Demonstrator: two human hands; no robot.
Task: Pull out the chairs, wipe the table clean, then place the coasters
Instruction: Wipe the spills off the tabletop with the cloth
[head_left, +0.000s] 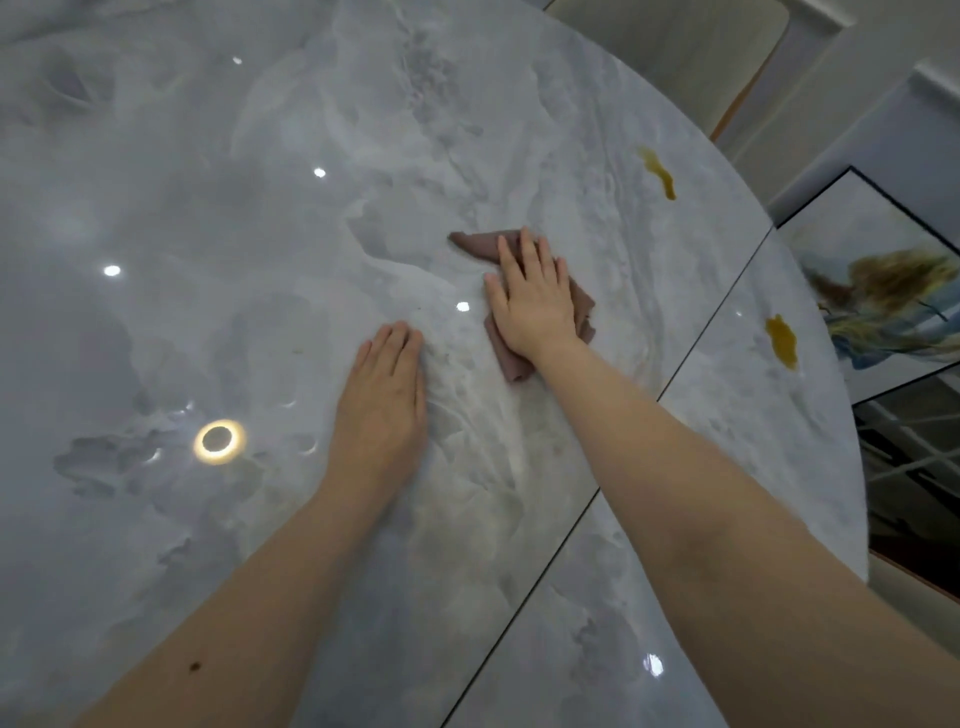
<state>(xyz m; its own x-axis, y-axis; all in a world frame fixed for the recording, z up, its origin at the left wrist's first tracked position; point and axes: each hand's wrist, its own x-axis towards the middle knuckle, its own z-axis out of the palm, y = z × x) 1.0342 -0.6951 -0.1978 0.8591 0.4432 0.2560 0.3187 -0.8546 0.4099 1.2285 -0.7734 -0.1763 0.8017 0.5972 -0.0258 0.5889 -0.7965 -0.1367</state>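
While our right hand (532, 296) presses flat, fingers straight, on the mauve cloth (581, 306), our left hand (387, 384) rests open and empty on the marble bench (208, 208). We see the cloth's long axis running from five o'clock to eleven o'clock, its pointed corner aimed at ten. Two amber spills lie beyond, one (658, 171) at one o'clock, another (782, 340) at three.

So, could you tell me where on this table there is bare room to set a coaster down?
The table is bare left of the left hand, and beyond the cloth. Crowded: the right rim, with one yellow spill above the seam and another spill past it; the right hand presses the cloth.
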